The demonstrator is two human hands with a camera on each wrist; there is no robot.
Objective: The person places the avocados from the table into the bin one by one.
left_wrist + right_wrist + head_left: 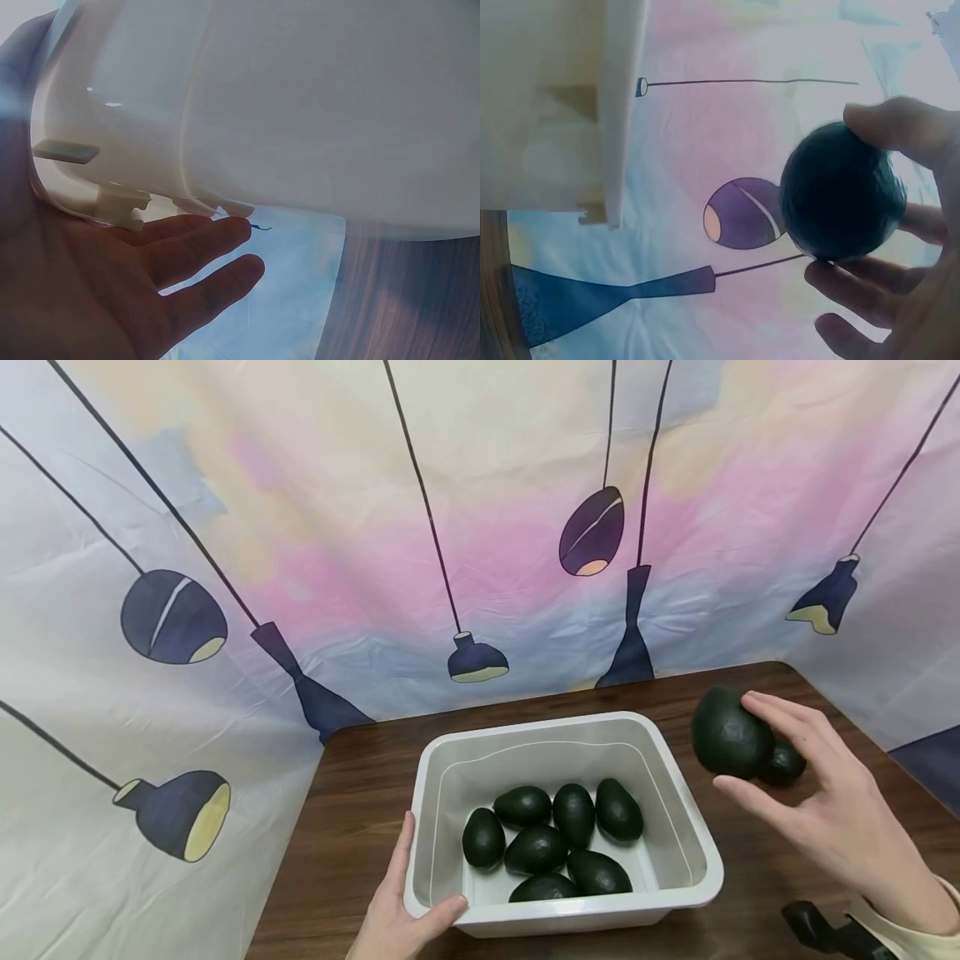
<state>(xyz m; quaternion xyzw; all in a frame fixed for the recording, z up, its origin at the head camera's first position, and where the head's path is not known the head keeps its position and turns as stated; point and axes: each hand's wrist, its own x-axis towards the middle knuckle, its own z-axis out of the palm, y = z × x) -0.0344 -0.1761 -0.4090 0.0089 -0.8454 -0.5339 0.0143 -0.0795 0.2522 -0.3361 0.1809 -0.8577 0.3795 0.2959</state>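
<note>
My right hand holds a dark green avocado between thumb and fingers, raised to the right of a pale grey plastic bin. In the right wrist view the held avocado looks nearly round. Just behind it in the head view, a second avocado is partly covered by the fingers. My left hand grips the bin's near left corner, thumb over the front rim. From the left wrist, its fingers extend below the rim, outside the wall. Several avocados lie on the bin's floor.
The bin stands on a dark brown wooden table. A cloth backdrop printed with hanging lamps rises behind the table. Close to my right wrist is a black fitting.
</note>
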